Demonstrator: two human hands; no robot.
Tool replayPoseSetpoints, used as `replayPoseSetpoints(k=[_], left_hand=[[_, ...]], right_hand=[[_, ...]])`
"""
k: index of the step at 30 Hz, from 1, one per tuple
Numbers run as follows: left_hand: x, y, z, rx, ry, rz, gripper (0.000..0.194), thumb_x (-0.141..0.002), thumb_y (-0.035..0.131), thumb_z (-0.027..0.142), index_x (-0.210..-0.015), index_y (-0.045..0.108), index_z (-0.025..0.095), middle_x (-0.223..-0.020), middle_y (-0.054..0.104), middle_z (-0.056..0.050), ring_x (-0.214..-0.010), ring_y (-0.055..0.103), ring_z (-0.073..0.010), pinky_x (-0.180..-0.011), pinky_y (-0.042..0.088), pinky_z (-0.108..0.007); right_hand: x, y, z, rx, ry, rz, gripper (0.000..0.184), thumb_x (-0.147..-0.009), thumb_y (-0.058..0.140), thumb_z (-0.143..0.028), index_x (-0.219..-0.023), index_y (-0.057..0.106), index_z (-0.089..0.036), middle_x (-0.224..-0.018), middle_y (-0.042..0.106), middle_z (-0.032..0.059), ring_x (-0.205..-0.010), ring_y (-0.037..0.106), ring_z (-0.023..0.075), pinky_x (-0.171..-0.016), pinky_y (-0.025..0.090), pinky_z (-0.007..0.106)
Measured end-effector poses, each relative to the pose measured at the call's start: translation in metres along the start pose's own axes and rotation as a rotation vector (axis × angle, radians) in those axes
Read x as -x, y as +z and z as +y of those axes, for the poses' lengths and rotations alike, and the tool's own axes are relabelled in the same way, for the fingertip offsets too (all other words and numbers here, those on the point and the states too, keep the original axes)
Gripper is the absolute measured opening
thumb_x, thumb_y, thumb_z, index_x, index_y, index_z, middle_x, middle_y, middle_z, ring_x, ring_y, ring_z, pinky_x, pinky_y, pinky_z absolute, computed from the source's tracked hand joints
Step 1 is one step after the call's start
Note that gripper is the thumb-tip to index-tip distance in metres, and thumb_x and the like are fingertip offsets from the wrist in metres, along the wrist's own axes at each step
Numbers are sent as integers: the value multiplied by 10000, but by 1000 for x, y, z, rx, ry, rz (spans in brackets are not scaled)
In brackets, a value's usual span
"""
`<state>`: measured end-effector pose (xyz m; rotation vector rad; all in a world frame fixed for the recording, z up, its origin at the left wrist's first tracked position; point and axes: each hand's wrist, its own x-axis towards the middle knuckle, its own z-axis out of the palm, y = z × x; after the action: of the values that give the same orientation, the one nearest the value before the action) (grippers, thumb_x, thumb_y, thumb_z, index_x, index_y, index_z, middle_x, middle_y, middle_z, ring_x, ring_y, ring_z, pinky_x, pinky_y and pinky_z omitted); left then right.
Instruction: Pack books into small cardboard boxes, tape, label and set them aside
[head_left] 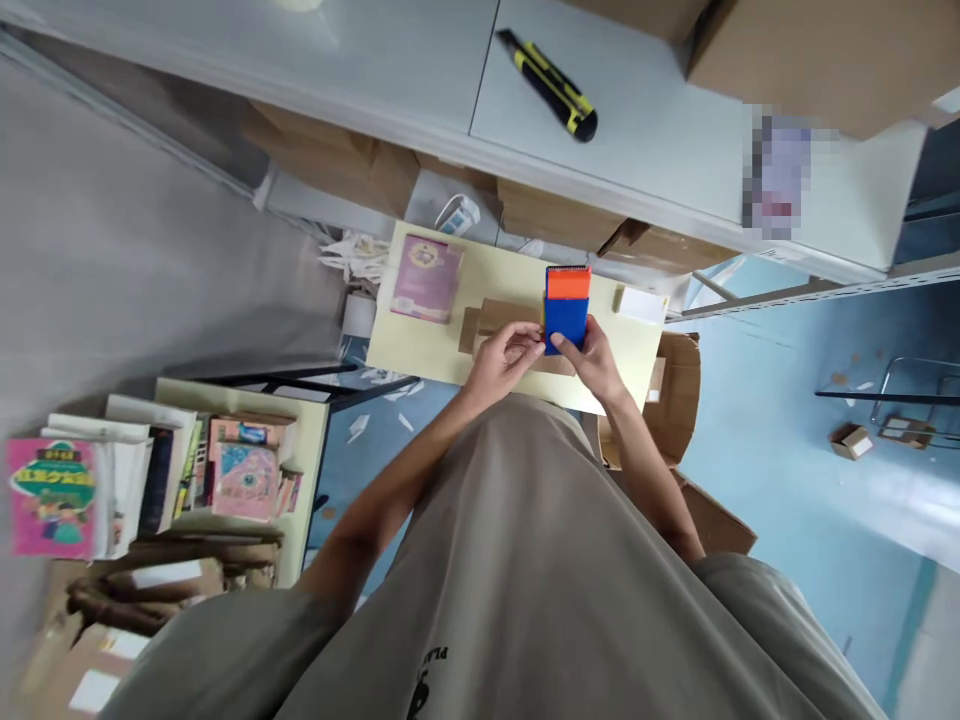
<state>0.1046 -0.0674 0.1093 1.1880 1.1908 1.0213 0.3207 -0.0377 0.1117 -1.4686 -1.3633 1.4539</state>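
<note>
My right hand (596, 362) is closed around the lower part of a blue-and-orange tape dispenser (566, 325), thumb across its blue face. A dark toothed edge tops the orange section. At its lower left side is my left hand (506, 358), fingers curled and tips pinched together against the dispenser's edge. What those fingertips hold, if anything, is too small to make out. Beneath both hands, a brown cardboard piece (510, 315) lies on the pale yellow table (480, 262), partly hidden by them.
A purple book (427, 278) and a white box (641, 304) lie on the table. A box cutter (551, 85) rests on the grey shelf (390, 60) ahead. Books (244, 480) are stacked on a side table at left. An opened carton (679, 395) stands at right.
</note>
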Motion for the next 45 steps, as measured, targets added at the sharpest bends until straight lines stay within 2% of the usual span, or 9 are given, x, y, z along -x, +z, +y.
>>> replayPoseSetpoints(k=[4,8,12,15,21,26,35,42,45], left_hand=[[27,-16,-9,-41,-42,66,556,-1040,804,762,-1186,754,228,-1210,856,-114,-1084,834,-248,-1052,697,-405],[40,-34,-3,-90,-38,83,516,-1100,728,738,-1175,794,232,-1216,861,-109,-1087,827,-249,-1021,691,-395],[38,-61,1,-114,-35,30,488,-1062,791,692,-1206,847,230,-1219,865,-102,-1071,810,-242,-922,662,-344],[20,-89,-5,7,-151,11,577,-1030,801,747,-1252,864,218,-1150,862,-96,-1053,808,-255,-846,643,-330],[-13,-130,-14,233,-246,-113,484,-968,935,662,-1097,896,197,-1072,844,-98,-1042,826,-283,-805,638,-354],[-16,-140,-16,210,-242,-117,377,-918,1029,504,-963,863,169,-954,812,-72,-993,807,-267,-878,666,-384],[-7,-146,-42,188,-220,-132,465,-899,987,619,-965,843,181,-903,812,-48,-817,721,-185,-742,577,-294],[-3,-146,-47,329,-294,-137,530,-877,1020,666,-960,834,176,-909,815,-69,-909,777,-235,-828,633,-341],[-4,-147,-50,365,-313,-134,498,-877,1031,622,-913,819,172,-875,797,-61,-902,775,-231,-831,633,-339]], right_hand=[[16,45,7,-46,63,-81,879,-873,774,-1031,-1341,668,-294,-1271,818,114,-1209,772,350,-1166,686,592],[19,67,3,18,56,-68,927,-930,666,-1061,-1449,660,-294,-1269,793,124,-1212,741,359,-1155,681,619],[25,74,-4,60,60,-92,914,-932,684,-1050,-1433,644,-286,-1234,779,123,-1146,744,344,-1092,701,589],[32,72,-11,127,86,-180,868,-938,694,-1037,-1395,631,-302,-1224,778,122,-1122,752,336,-1014,717,551],[39,64,-31,345,78,-329,726,-989,745,-928,-1310,638,-286,-1173,784,120,-995,737,340,-944,702,591],[37,68,-50,438,86,-411,712,-1023,748,-869,-1399,645,-272,-1144,809,110,-969,756,345,-904,690,564],[28,76,-69,572,211,-486,814,-1002,780,-843,-1530,680,-231,-1095,843,114,-926,790,356,-872,700,568],[22,76,-80,635,224,-505,780,-987,814,-796,-1539,691,-259,-1118,860,91,-925,787,329,-845,694,512],[18,76,-83,684,256,-492,739,-953,842,-822,-1419,746,-257,-1089,852,89,-921,777,325,-848,684,500]])
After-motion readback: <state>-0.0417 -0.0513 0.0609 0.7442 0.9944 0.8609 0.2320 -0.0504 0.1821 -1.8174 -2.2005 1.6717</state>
